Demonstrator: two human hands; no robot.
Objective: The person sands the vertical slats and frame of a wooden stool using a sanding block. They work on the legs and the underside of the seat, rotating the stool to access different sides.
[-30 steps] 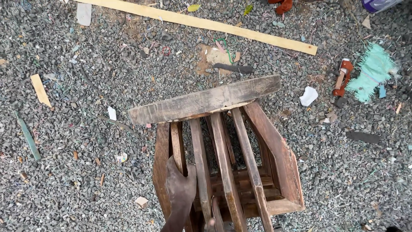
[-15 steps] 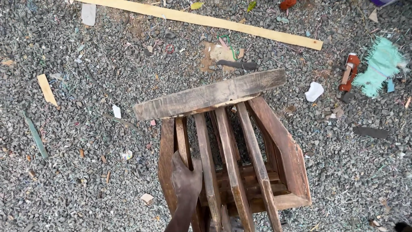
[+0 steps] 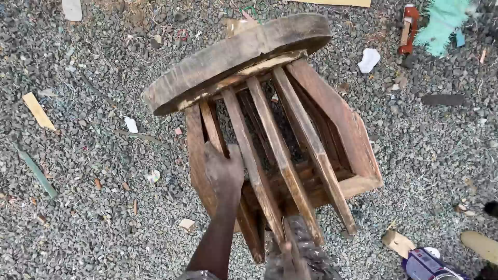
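We see a worn wooden stool (image 3: 270, 129) tipped on its side on the gravel ground (image 3: 93, 207), its thick round seat (image 3: 233, 57) turned up and away from us and its legs and slats running down toward the bottom edge of the view. Our left hand (image 3: 224, 173) lies on one of the slats near the stool's left side, fingers closed around the wood, so that grip is clamped on the stool. Low in the view, at the ends of the legs, a dusty grey shape (image 3: 298, 254) meets the wood; we cannot tell whether it is our right hand or how its grip stands.

Around the stool, the gravel is littered: a pale wood offcut (image 3: 37, 110) and a thin green strip (image 3: 35, 171) well off to the left, a white scrap (image 3: 369, 59) just right of the seat, a turquoise fluffy thing (image 3: 441, 23) and a red-and-wood tool (image 3: 407, 28) at the upper right.
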